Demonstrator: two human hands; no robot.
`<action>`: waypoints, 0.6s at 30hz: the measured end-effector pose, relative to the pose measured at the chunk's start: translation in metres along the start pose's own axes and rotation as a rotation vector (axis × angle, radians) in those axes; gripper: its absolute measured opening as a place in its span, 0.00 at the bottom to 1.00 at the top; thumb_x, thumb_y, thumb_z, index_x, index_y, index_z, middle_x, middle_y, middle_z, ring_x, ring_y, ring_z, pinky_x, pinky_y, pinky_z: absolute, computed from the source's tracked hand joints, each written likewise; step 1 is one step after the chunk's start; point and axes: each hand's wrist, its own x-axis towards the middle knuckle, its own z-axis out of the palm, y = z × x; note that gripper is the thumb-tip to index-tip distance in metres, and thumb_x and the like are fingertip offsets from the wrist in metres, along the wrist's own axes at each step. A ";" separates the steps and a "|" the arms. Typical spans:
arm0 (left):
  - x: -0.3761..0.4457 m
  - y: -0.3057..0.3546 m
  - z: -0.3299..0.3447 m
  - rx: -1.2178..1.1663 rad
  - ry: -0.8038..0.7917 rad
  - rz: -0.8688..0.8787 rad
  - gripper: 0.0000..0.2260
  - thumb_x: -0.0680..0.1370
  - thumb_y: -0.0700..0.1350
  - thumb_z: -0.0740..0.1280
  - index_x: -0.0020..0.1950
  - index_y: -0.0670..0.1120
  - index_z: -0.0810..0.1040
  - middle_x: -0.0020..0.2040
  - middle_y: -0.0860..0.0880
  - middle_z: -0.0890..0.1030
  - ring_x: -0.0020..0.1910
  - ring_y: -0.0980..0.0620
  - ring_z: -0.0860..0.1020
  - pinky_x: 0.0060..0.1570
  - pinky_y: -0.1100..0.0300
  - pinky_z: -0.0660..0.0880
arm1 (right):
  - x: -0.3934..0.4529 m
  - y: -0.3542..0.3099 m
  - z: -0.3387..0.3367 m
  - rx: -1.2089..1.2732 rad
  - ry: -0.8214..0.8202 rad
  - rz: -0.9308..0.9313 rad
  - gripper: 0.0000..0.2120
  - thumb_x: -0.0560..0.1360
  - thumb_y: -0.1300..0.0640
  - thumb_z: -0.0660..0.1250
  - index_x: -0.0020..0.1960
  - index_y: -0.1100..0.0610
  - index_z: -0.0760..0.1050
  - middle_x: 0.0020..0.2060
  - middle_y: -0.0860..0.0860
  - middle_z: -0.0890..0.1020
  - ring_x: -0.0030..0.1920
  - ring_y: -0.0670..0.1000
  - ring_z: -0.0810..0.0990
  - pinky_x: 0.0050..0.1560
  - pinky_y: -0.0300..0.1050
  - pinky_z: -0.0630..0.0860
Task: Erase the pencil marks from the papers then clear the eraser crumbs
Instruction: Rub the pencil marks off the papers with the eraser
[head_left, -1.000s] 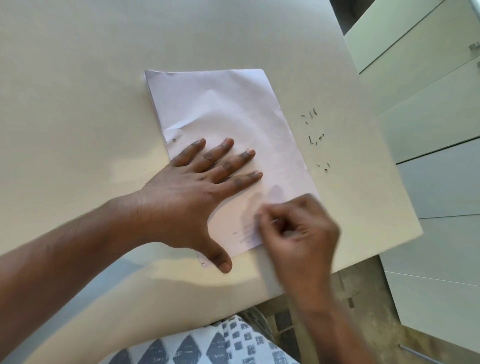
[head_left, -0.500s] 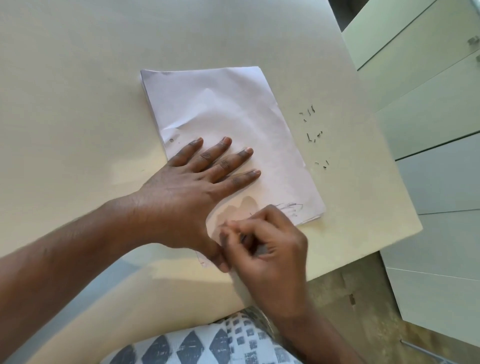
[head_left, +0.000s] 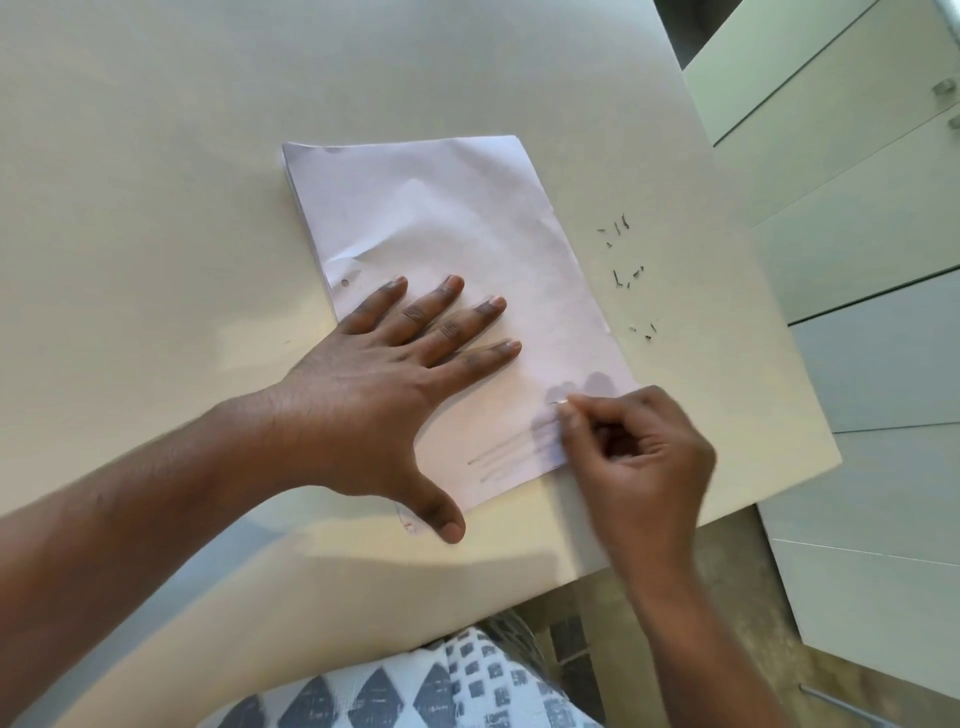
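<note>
— So, where are the papers (head_left: 452, 249) lying now?

— They are lying as a stack on the table (head_left: 156, 208), turned a little, with one corner coming close to the near edge. The top sheet is showing some creases and a small hole near its left side.

— And what is the left hand (head_left: 384, 389) doing?

— It is lying flat on the stack, fingers straight and spread, and it is pressing the sheets down. The thumb is pointing toward the near corner. It is not gripping anything.

— Is the right hand (head_left: 634, 457) holding an eraser?

— Its fingers are curling tightly, and thumb and forefinger are pinching something very small at the right edge of the top sheet. I cannot tell what the thing is, because the hand is blurring and hiding it.

— Are marks (head_left: 509, 457) still showing?

— Yes, a few long grey lines are running across the near part of the sheet, just left of the pinching fingertips.

— And the crumbs (head_left: 626, 275)?

— Small dark bits are lying on the table to the right of the stack, apart from it, in three loose groups. Pale cabinets (head_left: 857, 260) are standing beyond the table's right side.
</note>
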 end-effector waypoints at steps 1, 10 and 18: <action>0.000 0.000 0.000 -0.005 0.003 0.002 0.66 0.57 0.88 0.59 0.79 0.63 0.25 0.76 0.59 0.18 0.74 0.53 0.17 0.78 0.44 0.27 | 0.005 0.005 -0.008 -0.028 0.058 0.028 0.06 0.73 0.60 0.80 0.48 0.52 0.86 0.38 0.47 0.81 0.37 0.47 0.80 0.35 0.37 0.77; 0.000 0.000 0.001 -0.004 0.016 0.001 0.65 0.58 0.87 0.60 0.80 0.63 0.26 0.76 0.59 0.18 0.74 0.54 0.17 0.79 0.44 0.28 | -0.018 -0.014 0.015 0.050 -0.087 -0.078 0.05 0.72 0.62 0.81 0.44 0.54 0.87 0.38 0.47 0.80 0.36 0.45 0.79 0.36 0.38 0.76; 0.000 0.001 0.002 -0.004 0.025 -0.006 0.65 0.58 0.88 0.60 0.80 0.63 0.26 0.76 0.59 0.19 0.74 0.53 0.17 0.79 0.43 0.29 | -0.036 -0.032 0.027 0.056 -0.163 -0.153 0.05 0.71 0.63 0.81 0.42 0.55 0.87 0.37 0.48 0.79 0.34 0.45 0.78 0.35 0.38 0.75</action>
